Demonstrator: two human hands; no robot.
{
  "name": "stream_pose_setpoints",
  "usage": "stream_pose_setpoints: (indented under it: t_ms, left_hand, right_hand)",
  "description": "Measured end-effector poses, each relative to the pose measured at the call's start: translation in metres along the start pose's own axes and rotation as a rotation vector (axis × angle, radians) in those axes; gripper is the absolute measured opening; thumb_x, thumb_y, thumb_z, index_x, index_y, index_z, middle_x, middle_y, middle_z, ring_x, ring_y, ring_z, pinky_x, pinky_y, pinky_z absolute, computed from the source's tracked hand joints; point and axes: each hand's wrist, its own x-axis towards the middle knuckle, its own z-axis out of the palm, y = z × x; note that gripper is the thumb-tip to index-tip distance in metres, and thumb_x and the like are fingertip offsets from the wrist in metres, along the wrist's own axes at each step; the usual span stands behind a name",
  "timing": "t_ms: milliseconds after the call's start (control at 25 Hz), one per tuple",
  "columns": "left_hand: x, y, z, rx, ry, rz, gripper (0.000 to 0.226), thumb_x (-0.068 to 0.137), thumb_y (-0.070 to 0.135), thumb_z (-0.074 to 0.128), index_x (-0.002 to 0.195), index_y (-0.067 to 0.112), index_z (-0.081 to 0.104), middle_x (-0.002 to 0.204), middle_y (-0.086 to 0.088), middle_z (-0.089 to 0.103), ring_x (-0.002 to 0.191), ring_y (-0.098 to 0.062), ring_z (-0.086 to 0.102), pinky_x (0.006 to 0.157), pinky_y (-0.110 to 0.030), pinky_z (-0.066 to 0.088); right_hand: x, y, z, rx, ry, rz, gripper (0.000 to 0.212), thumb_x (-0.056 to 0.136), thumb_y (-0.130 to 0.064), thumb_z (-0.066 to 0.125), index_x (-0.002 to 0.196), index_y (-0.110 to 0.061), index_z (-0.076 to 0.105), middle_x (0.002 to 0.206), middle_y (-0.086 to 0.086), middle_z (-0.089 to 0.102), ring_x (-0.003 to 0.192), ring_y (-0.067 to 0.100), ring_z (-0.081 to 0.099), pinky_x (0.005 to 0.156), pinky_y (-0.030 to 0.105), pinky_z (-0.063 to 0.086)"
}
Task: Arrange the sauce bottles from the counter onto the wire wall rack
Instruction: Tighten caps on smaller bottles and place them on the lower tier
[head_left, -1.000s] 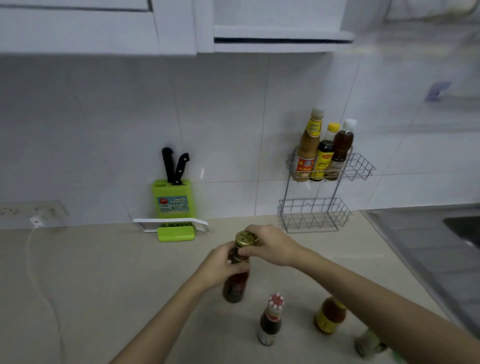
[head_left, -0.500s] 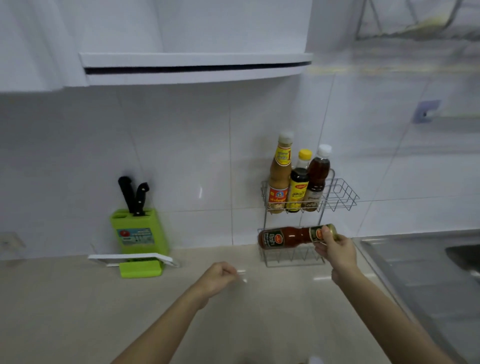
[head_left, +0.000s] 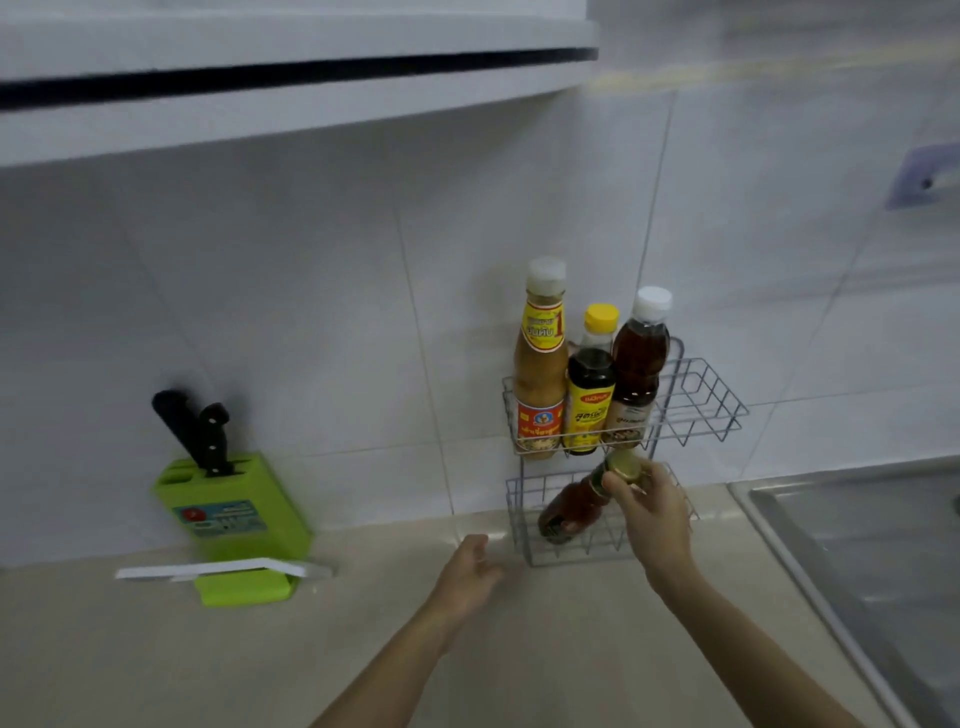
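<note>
gold-capped, the dark sauce bottle (head_left: 571, 506) now leans base-down inside the lower basket of the wire wall rack (head_left: 722, 415); half a second ago it lay level in front of that basket, cap to the right. its base has dropped behind the front wires, low on the left side, while the neck slants up to the right. the right hand (head_left: 649, 512) grasps it at the top, fingers (head_left: 618, 491) pinched around the cap, palm outside the basket. the left hand (head_left: 470, 574) hovers loosely curled and empty over the counter (head_left: 156, 649), just left of the rack, nearer to it than before. three bottles stand upright in the upper basket: a tan sauce bottle (head_left: 540, 374), a yellow-capped bottle (head_left: 592, 384) and a white-capped brown bottle (head_left: 636, 364), unchanged. the green knife block (head_left: 234, 501) stands well to the left against the tiles.
</note>
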Motion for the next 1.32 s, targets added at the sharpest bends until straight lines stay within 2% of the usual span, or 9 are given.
stream_pose_setpoints:
  t_ms: [200,320,400,480,600,720,840,1000,1320]
  left_hand:
    - [0.018,0.013,0.007,0.065,-0.076,-0.005,0.065,0.094,0.003,0.049,0.151,0.011,0.019,0.158,-0.008,0.024,0.143,-0.023,0.032,0.108,-0.029,0.034]
    - [0.02,0.027,0.016,0.062,-0.172,0.022,0.071,0.092,-0.004,0.046,0.152,0.01,0.011,0.15,0.003,0.028,0.142,-0.019,0.03,0.093,-0.015,0.038]
    - [0.02,0.034,0.021,0.067,-0.228,0.056,0.074,0.088,-0.012,0.043,0.151,0.014,0.014,0.136,0.006,0.035,0.129,-0.01,0.036,0.07,-0.004,0.044]
    - [0.026,0.032,0.024,0.072,-0.239,0.078,0.08,0.084,-0.013,0.042,0.151,0.018,0.013,0.141,0.001,0.039,0.121,-0.006,0.038,0.065,-0.005,0.045]
    - [0.031,0.026,0.022,0.068,-0.225,0.06,0.085,0.081,-0.013,0.043,0.152,0.021,0.013,0.143,-0.002,0.041,0.12,-0.008,0.039,0.074,-0.017,0.045]
    - [0.032,0.024,0.02,0.073,-0.244,0.05,0.086,0.08,-0.013,0.042,0.152,0.024,0.013,0.133,0.005,0.041,0.119,-0.008,0.039,0.078,-0.023,0.044]
    - [0.032,0.022,0.02,0.082,-0.251,0.066,0.09,0.08,-0.013,0.042,0.152,0.029,0.01,0.145,0.006,0.038,0.125,-0.006,0.036,0.084,-0.025,0.046]
    - [0.032,0.02,0.017,0.081,-0.294,0.061,0.09,0.081,-0.012,0.043,0.152,0.03,0.007,0.148,0.004,0.036,0.125,-0.005,0.035,0.081,-0.02,0.045]
    - [0.029,0.028,0.013,0.193,-0.364,0.101,0.086,0.087,-0.011,0.044,0.153,0.022,0.0,0.159,-0.003,0.02,0.132,-0.005,0.026,0.063,0.002,0.042]
  right_hand:
    - [0.019,0.011,0.016,-0.077,-0.199,-0.049,0.024,0.087,-0.015,0.067,0.11,-0.016,0.06,0.099,-0.005,0.069,0.096,0.012,0.067,0.083,0.031,0.053]
    - [0.026,0.005,0.026,-0.147,-0.391,-0.104,0.02,0.089,-0.015,0.064,0.109,-0.018,0.059,0.099,-0.005,0.068,0.091,0.007,0.066,0.078,0.016,0.052]
    - [0.026,0.002,0.036,-0.167,-0.44,-0.111,0.016,0.092,-0.015,0.06,0.107,-0.019,0.055,0.098,-0.009,0.064,0.093,0.002,0.061,0.073,0.005,0.046]
    - [0.025,0.006,0.047,-0.19,-0.472,-0.085,0.013,0.095,-0.018,0.056,0.107,-0.017,0.053,0.1,-0.007,0.062,0.1,0.012,0.06,0.078,0.011,0.047]
    - [0.027,0.012,0.053,-0.254,-0.507,-0.103,0.026,0.098,-0.028,0.049,0.117,-0.012,0.054,0.113,0.001,0.063,0.11,0.021,0.059,0.092,0.037,0.05]
    - [0.027,0.014,0.053,-0.267,-0.581,-0.131,0.042,0.093,-0.041,0.053,0.127,-0.018,0.05,0.126,0.004,0.06,0.115,0.018,0.057,0.096,0.035,0.047]
    - [0.029,0.024,0.057,-0.337,-0.547,-0.086,0.061,0.081,-0.058,0.056,0.126,-0.017,0.047,0.125,0.007,0.057,0.115,0.02,0.055,0.099,0.04,0.047]
    - [0.031,0.026,0.062,-0.398,-0.573,-0.051,0.04,0.095,-0.036,0.051,0.127,-0.014,0.041,0.123,0.012,0.063,0.111,0.029,0.06,0.094,0.047,0.049]
    - [0.029,0.025,0.052,-0.336,-0.732,0.064,0.049,0.097,-0.035,0.048,0.139,-0.011,0.037,0.137,0.01,0.051,0.128,0.026,0.047,0.103,0.036,0.039]
